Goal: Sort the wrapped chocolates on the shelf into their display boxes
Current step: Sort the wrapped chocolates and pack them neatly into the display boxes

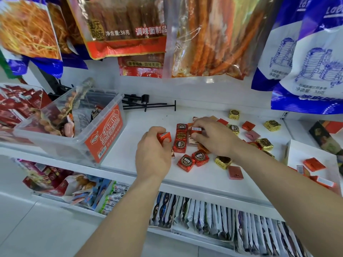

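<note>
Wrapped chocolates (199, 157) are being sorted on a shelf (141, 119); most lie loose.
One red chocolate (164, 137) is gripped by the left hand (154, 151), another pinched by the right hand (211, 136), mid-shelf; gold pieces (272, 125) and red ones are scattered rightward; a few red ones are seen in a white box (295, 151) at the right edge; snacks (68, 127) are kept in a clear tub (61, 145).

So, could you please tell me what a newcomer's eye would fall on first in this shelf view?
First, the two hands over the middle of the white shelf: the left hand grips a red wrapped chocolate, while the right hand pinches a labelled red chocolate among loose red and gold chocolates. Next come the large hanging snack bags across the top and the clear plastic tub at the left.
</note>
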A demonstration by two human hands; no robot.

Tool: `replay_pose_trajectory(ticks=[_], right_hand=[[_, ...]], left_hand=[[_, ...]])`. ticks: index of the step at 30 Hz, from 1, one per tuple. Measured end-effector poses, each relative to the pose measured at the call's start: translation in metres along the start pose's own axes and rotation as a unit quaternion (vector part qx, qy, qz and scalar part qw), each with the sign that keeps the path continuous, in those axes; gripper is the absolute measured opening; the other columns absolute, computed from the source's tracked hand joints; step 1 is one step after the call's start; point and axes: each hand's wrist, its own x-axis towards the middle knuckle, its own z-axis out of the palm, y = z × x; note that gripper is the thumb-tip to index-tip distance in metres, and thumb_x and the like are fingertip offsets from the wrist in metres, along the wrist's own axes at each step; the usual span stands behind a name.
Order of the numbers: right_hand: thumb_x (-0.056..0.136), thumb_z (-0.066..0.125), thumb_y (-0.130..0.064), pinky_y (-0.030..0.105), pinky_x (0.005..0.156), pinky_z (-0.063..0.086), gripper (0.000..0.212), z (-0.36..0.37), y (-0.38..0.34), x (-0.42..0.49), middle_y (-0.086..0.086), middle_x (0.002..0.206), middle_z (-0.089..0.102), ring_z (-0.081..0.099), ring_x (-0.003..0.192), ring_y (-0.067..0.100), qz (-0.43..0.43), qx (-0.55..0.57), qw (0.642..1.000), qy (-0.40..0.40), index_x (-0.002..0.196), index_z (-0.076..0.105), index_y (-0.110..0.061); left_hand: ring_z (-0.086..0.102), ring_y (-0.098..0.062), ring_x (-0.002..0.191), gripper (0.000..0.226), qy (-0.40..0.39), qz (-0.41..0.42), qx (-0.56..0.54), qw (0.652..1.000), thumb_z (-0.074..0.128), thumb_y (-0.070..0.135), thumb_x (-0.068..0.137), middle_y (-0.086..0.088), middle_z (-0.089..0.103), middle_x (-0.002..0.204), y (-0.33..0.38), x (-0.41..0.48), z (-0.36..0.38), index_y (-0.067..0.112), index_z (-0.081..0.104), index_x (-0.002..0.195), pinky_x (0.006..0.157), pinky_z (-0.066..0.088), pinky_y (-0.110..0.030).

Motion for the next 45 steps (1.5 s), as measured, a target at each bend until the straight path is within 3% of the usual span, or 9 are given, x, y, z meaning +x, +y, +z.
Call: replay_pose_trajectory(ticks=[7, 11, 14, 18, 23, 28, 33, 38, 45], right_hand=[[0.091, 0.068, -0.031, 0.029, 0.085, 0.05, 0.02, -0.021, -0.01, -0.033, -0.012, 0.105, 0.062, 0.06, 0.096, 0.01, 0.025, 0.088, 0.992, 0.09, 0.109, 0.071, -0.025], [0.083, 0.077, -0.024, 0.009, 0.069, 0.048, 0.021, -0.046, -0.022, -0.085, -0.026, 0.083, 0.064, 0.064, 0.075, -0.005, 0.05, 0.198, 0.972, 0.113, 0.092, 0.066, -0.039], [0.087, 0.073, -0.019, 0.013, 0.073, 0.051, 0.022, -0.062, -0.007, -0.135, -0.021, 0.085, 0.068, 0.066, 0.077, -0.003, 0.082, 0.197, 0.967, 0.142, 0.1, 0.066, -0.036], [0.091, 0.068, -0.026, 0.017, 0.064, 0.047, 0.016, -0.094, 0.047, -0.199, -0.018, 0.079, 0.067, 0.063, 0.074, 0.003, 0.186, 0.143, 0.944, 0.233, 0.096, 0.064, -0.04], [0.087, 0.074, -0.031, 0.026, 0.065, 0.049, 0.023, -0.1, 0.107, -0.227, -0.004, 0.08, 0.07, 0.067, 0.075, 0.012, 0.277, 0.132, 0.928, 0.213, 0.107, 0.071, -0.022], [0.091, 0.068, -0.027, 0.021, 0.073, 0.047, 0.02, -0.092, 0.121, -0.227, -0.006, 0.099, 0.073, 0.062, 0.079, 0.005, 0.262, 0.087, 0.945, 0.178, 0.11, 0.072, -0.022], [0.093, 0.061, -0.019, 0.028, 0.072, 0.048, 0.018, -0.097, 0.111, -0.227, -0.009, 0.094, 0.065, 0.058, 0.076, 0.01, 0.246, 0.047, 0.944, 0.216, 0.107, 0.072, -0.022], [0.094, 0.059, -0.022, 0.018, 0.062, 0.043, 0.016, -0.099, 0.093, -0.199, -0.017, 0.09, 0.064, 0.057, 0.071, 0.0, 0.199, 0.038, 0.962, 0.18, 0.101, 0.072, -0.027], [0.097, 0.055, -0.03, 0.031, 0.089, 0.049, 0.026, -0.091, 0.077, -0.123, -0.007, 0.121, 0.064, 0.059, 0.106, 0.015, 0.138, -0.003, 0.985, 0.099, 0.119, 0.068, -0.028]], left_hand=[[0.064, 0.003, 0.08, 0.02, -0.049, 0.021, -0.103, 0.993, 0.069, 0.017, 0.09, 0.015, 0.068, 0.088, 0.015, -0.003, -0.003, 0.024, 0.068, 0.109, 0.075, 0.049, -0.01], [0.064, 0.004, 0.082, 0.022, -0.147, 0.075, -0.145, 0.976, 0.074, 0.02, 0.087, 0.016, 0.07, 0.09, 0.041, -0.019, 0.005, 0.034, 0.068, 0.103, 0.077, 0.053, -0.017], [0.064, 0.003, 0.088, 0.023, -0.22, 0.121, -0.132, 0.959, 0.075, 0.019, 0.085, 0.017, 0.069, 0.094, 0.064, -0.041, 0.027, 0.035, 0.069, 0.101, 0.083, 0.054, -0.023], [0.059, 0.011, 0.08, 0.02, -0.282, 0.15, -0.124, 0.939, 0.075, 0.022, 0.085, 0.021, 0.065, 0.088, 0.106, -0.073, 0.065, 0.031, 0.07, 0.102, 0.076, 0.049, -0.011], [0.057, 0.0, 0.08, 0.018, -0.255, 0.157, -0.121, 0.946, 0.076, 0.022, 0.085, 0.017, 0.061, 0.087, 0.15, -0.096, 0.113, 0.028, 0.065, 0.098, 0.073, 0.046, -0.017], [0.061, -0.011, 0.085, 0.022, -0.236, 0.146, -0.074, 0.958, 0.076, 0.02, 0.084, 0.002, 0.069, 0.098, 0.163, -0.106, 0.15, 0.023, 0.067, 0.104, 0.083, 0.054, -0.03], [0.066, -0.011, 0.093, 0.027, -0.252, 0.179, -0.057, 0.949, 0.072, 0.02, 0.089, 0.002, 0.072, 0.111, 0.166, -0.108, 0.158, 0.024, 0.071, 0.115, 0.089, 0.055, -0.034], [0.061, -0.006, 0.081, 0.022, -0.227, 0.214, -0.036, 0.949, 0.069, 0.023, 0.09, 0.008, 0.071, 0.103, 0.148, -0.086, 0.121, 0.027, 0.072, 0.111, 0.077, 0.053, -0.025], [0.061, -0.013, 0.094, 0.022, -0.158, 0.171, 0.101, 0.967, 0.066, 0.029, 0.091, 0.006, 0.068, 0.116, 0.081, -0.028, 0.043, 0.03, 0.069, 0.113, 0.08, 0.051, -0.032]])
